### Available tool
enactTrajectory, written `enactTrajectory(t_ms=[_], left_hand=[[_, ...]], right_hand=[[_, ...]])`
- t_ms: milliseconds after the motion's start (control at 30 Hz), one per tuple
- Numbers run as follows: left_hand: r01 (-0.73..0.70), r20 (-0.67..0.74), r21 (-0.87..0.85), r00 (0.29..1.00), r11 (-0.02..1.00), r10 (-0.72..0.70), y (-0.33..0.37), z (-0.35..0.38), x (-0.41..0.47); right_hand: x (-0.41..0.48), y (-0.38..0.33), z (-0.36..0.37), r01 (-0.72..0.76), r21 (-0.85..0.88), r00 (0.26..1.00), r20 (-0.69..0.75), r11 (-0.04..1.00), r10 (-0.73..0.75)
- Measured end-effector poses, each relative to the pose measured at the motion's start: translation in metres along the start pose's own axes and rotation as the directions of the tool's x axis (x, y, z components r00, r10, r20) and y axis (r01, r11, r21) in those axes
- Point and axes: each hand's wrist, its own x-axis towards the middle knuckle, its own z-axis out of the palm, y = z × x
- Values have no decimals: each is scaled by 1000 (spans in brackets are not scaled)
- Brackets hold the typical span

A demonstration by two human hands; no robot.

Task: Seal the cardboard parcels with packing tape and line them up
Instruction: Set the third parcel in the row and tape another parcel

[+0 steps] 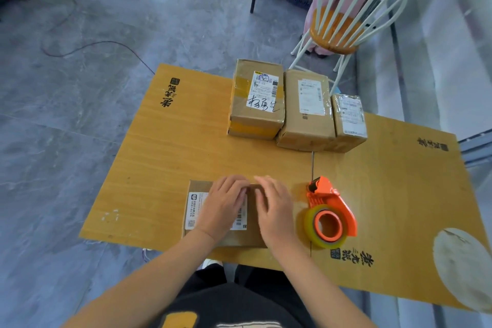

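Parcel under inspection (198,188): one flat cardboard box with a white printed label, lying on the near part of the wooden table (165,157), close to its front edge and directly before the person. Left hand (223,205) lies palm down on the box top, over the label, fingers straight and close together, pointing toward the far edge; it has hold of nothing. Right hand (274,208) lies palm down beside it on the right half of the box top, fingers likewise extended and gripping nothing; its outline is slightly blurred. The two hands sit side by side, fingertips nearly meeting near the far edge of the box. Whether tape already runs across this box cannot be told, as the hands cover the middle of its top. Tape dispenser (332,194), orange, loaded with a roll of clear tape (314,231), lies on the table just right of the box, apart from the right hand. At the far side of the table three further boxes stand in a row, sides touching: large parcel (257,98) on the left with a handwritten mark on its label, middle parcel (308,112), and small parcel (348,120) on the right. White chair (354,8) stands on the floor beyond the row.
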Motion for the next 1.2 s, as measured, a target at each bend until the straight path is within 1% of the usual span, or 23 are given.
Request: enactTrajectory(t_ms=[33,67,167,233,300,333,433,633,700,733,767,800,833,867,933,1000,1067,1100,1133,1167,1200], left_hand=[[-2,9,-30,1000,1000,2,-1,0,0],[8,6,-55,1000,998,-8,-2,0,1],[9,-34,-49,999,999,-11,-1,2,1],[13,-46,34,999,999,-12,-3,2,4],[42,-61,159,998,986,-32,-4,3,4],[46,-65,186,997,981,-34,-4,3,4],[51,-57,163,997,985,-43,-2,2,6],[92,-46,72,995,993,-89,-4,0,8],[71,12,42,997,997,-72,-7,-4,12],[71,69,25,995,997,-72,-8,-10,15],[104,155,4,982,995,-103,-10,-17,19],[162,261,2,953,987,-157,-13,-27,25],[230,349,44,908,972,-231,-17,-36,28],[295,402,114,859,949,-316,-23,-46,29],[439,425,219,761,871,-490,-33,-65,24],[571,392,204,697,795,-601,-36,-75,16],[650,382,131,664,749,-643,-30,-74,12],[657,376,109,668,746,-642,-29,-70,9],[635,352,107,696,765,-626,-27,-66,6],[597,293,121,742,793,-603,-25,-63,4],[563,212,110,792,819,-573,-24,-59,1]], right_hand=[[5,0,6,58,-26,998,42,998,-57],[9,-1,10,76,-27,994,74,997,-74],[16,1,16,56,-4,997,61,998,-55],[18,5,18,40,-22,997,62,999,-38],[21,6,23,30,-81,994,106,996,-21],[21,5,25,25,-108,992,124,994,-12],[23,5,29,-13,-135,993,118,991,29],[25,8,30,-56,-96,992,105,994,66],[26,9,23,15,-132,988,154,991,6],[28,9,19,71,-164,979,198,984,-38],[30,9,14,126,-191,966,248,973,-76],[33,9,9,159,-207,951,294,965,-94],[35,9,5,166,-218,940,328,962,-88],[37,8,1,145,-229,936,346,963,-58],[37,5,-4,29,-247,943,329,969,56],[30,3,-2,-132,-181,948,265,974,178],[24,-3,4,-294,-26,936,194,955,293],[22,-5,8,-375,77,918,169,924,358],[21,-7,11,-432,145,898,162,890,409],[19,-9,11,-456,146,887,162,878,433],[18,-9,10,-414,69,903,157,907,400]])
